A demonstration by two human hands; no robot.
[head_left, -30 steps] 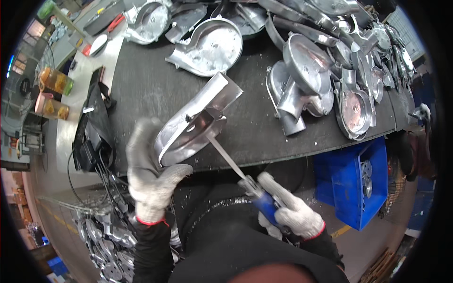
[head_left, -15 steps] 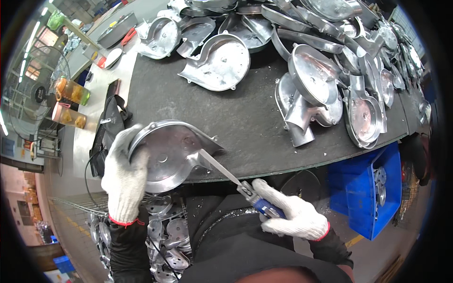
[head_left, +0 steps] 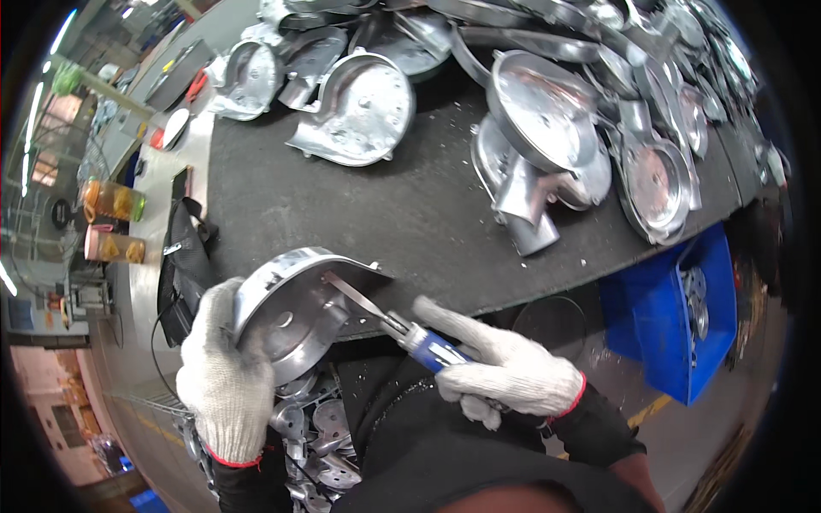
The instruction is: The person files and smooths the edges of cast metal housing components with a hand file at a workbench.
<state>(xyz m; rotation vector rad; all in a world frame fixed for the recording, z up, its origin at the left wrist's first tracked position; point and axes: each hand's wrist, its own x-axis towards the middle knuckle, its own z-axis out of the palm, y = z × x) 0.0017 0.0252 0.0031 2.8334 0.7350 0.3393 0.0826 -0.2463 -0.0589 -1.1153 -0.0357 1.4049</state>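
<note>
My left hand [head_left: 224, 380], in a white knit glove with a red cuff, grips the left rim of a silvery cast-metal blower housing [head_left: 289, 329]. The housing is tilted at the table's front edge, its hollow side towards me. My right hand [head_left: 513, 372], gloved alike, is wrapped round the blue handle of a hand tool [head_left: 434, 349]. From this handle a long flat metal blade, like a file or scraper, reaches into the housing by the spout. The blade's tip is at the inner wall; whether it touches cannot be told.
More housings [head_left: 363, 107] lie on the dark table [head_left: 333, 205], heaped at the back and right. A blue crate [head_left: 663, 329] with metal parts stands below right. Perforated metal parts [head_left: 329, 419] sit below the near edge. At left are a black bag [head_left: 181, 265] and drink bottles [head_left: 113, 201].
The housing has tilted more steeply and sits lower in view. My right hand has moved left with the tool, whose blade now reaches deeper into the housing. The whole view has shifted slightly.
</note>
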